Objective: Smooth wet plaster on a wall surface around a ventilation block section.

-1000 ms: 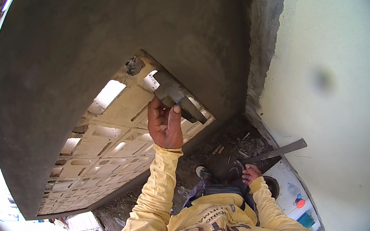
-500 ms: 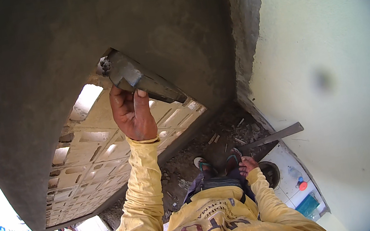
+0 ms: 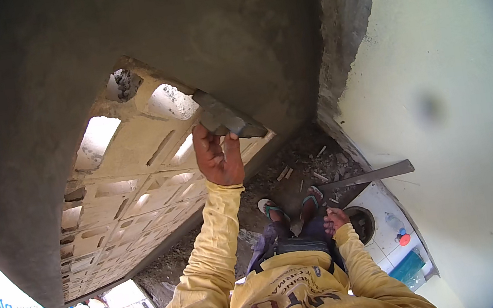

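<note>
My left hand (image 3: 217,155), fingers bent, grips a grey flat plastering tool (image 3: 223,117), which lies along the edge where dark grey plaster (image 3: 231,43) meets a cream panel of perforated blocks (image 3: 132,145). Light shows through several openings. Low at my right side, my right hand (image 3: 336,221) is closed, with its fingertips curled; I cannot make out what, if anything, it holds.
A pale wall (image 3: 438,171) stands at right, with a long straight bar (image 3: 375,173) by its base. Below are my sandalled feet, rubble (image 3: 288,160), a dark round container (image 3: 360,220), a plastic bottle (image 3: 395,224), a red object (image 3: 404,239) and a teal object (image 3: 404,267) on white tiles.
My left hand and the tool went up and left, then back right toward the lower end of the panel's edge. My right hand stays low. The view has shifted slightly.
</note>
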A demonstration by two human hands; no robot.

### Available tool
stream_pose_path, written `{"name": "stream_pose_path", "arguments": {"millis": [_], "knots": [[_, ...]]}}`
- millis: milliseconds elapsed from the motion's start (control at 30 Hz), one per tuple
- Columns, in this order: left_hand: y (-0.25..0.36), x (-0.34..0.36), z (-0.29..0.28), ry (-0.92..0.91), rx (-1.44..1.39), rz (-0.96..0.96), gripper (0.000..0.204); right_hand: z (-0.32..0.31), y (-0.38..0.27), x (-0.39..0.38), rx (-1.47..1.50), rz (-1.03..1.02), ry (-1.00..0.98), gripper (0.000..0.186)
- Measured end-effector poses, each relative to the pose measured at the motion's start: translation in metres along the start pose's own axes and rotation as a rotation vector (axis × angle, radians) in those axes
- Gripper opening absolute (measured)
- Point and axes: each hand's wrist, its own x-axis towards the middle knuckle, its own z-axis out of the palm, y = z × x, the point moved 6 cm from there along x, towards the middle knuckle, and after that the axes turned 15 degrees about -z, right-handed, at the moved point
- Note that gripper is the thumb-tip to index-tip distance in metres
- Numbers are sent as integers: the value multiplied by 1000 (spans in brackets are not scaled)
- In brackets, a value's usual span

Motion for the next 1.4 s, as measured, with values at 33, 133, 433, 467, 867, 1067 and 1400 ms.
{"name": "stream_pose_path", "arguments": {"millis": [33, 133, 433, 467, 867, 1067, 1400], "knots": [[-21, -6, -1, 3, -6, -4, 42, -1, 0, -1, -5, 0, 10, 32], [-75, -32, -5, 6, 73, -104, 42, -3, -2, -4, -12, -1, 12, 28], [15, -32, -21, 89, -12, -39, 50, -8, -10, -11, -39, -6, 59, 27], [35, -26, -24, 117, -50, -1, 50, -6, -10, -10, -38, -12, 42, 26], [69, 16, -7, 94, -41, 107, 48, -5, 5, -11, -50, 49, 75, 23], [14, 1, -4, 85, 17, 32, 51, -28, 16, -15, -70, 82, 112, 21], [-194, -68, -8, -12, 175, -213, 47, -40, 22, -21, -59, 111, 142, 17]]}}
